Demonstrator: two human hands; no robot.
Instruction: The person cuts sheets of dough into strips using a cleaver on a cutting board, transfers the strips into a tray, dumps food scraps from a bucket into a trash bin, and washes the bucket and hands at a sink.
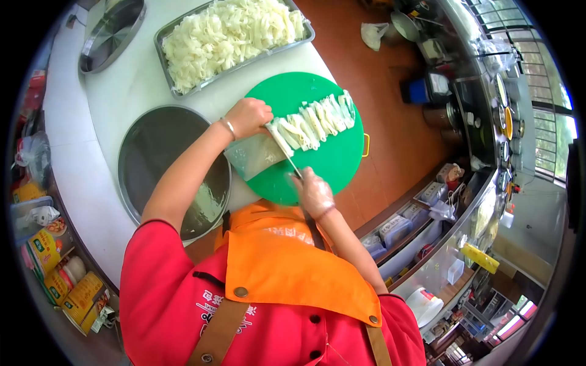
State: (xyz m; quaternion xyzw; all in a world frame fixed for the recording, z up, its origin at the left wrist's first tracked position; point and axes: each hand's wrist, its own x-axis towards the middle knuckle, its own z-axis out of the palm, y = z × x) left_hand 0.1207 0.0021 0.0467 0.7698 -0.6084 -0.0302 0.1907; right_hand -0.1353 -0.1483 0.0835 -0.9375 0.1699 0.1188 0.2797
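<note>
On the round green cutting board (268, 183) lies a folded, pale translucent noodle sheet (253, 155), part of it over the board's left edge. My right hand (315, 194), in a clear plastic glove, is closed round the handle of a knife (282, 148). The blade lies across the sheet's right end. My left hand (249, 116) has its fingers curled in at the blade's far end, by the sheet's upper edge; what they pinch is hidden. A row of cut white noodle strips (314, 124) extends to the right of the blade.
A metal tray (238, 64) heaped with cut noodles (232, 36) stands at the table's far end. A large round metal pan (155, 140) sits left of the board, another round pan (113, 36) at upper left. Shelves with boxes (397, 230) line the right; yellow packets (82, 299) lie lower left.
</note>
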